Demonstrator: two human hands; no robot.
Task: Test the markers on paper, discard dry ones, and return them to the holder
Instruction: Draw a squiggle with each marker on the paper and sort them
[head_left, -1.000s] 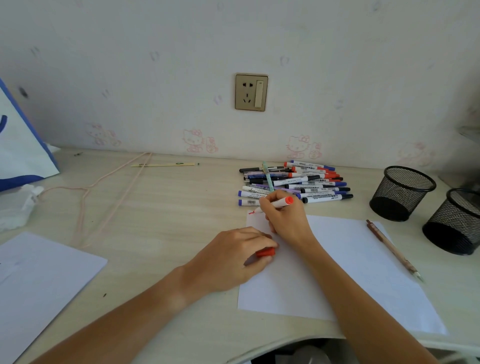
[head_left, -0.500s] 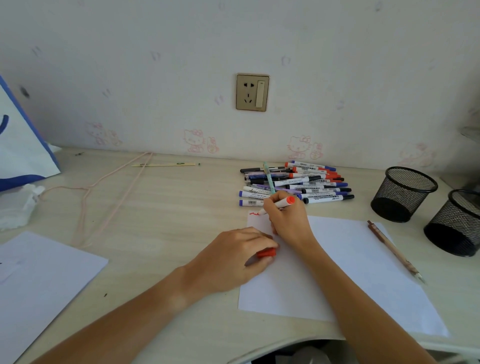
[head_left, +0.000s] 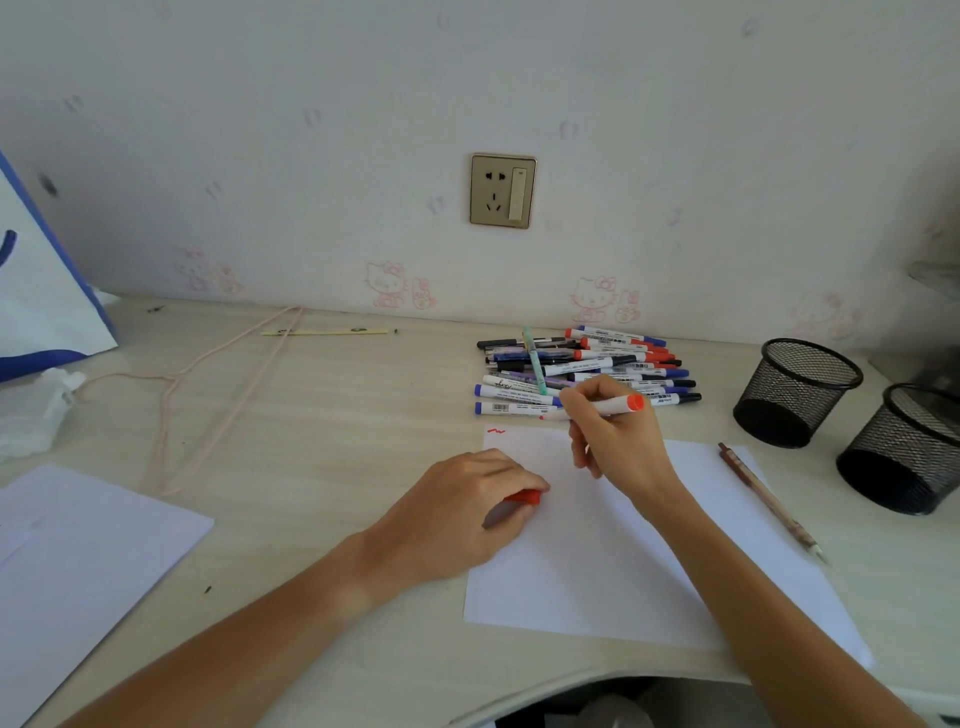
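Observation:
My right hand (head_left: 618, 441) grips a white marker with a red end (head_left: 615, 405), raised just above the top of a white paper sheet (head_left: 597, 571). A short red squiggle (head_left: 496, 431) marks the sheet's top left corner. My left hand (head_left: 457, 514) rests on the sheet's left edge and holds the red cap (head_left: 524, 498) in its curled fingers. A pile of several markers (head_left: 582, 371) lies behind the sheet. Two black mesh holders (head_left: 795, 389) (head_left: 904, 447) stand at the right.
A brown pen (head_left: 769, 499) lies along the sheet's right edge. Another white sheet (head_left: 78, 561) lies at the left, with a blue and white bag (head_left: 41, 291), crumpled plastic (head_left: 31, 415), a pink cord (head_left: 218, 384) and a thin stick (head_left: 327, 331) behind it.
My right hand has drawn a red squiggle at the sheet's top left corner, then lifted the marker up and to the right. My left hand has stayed put with the cap.

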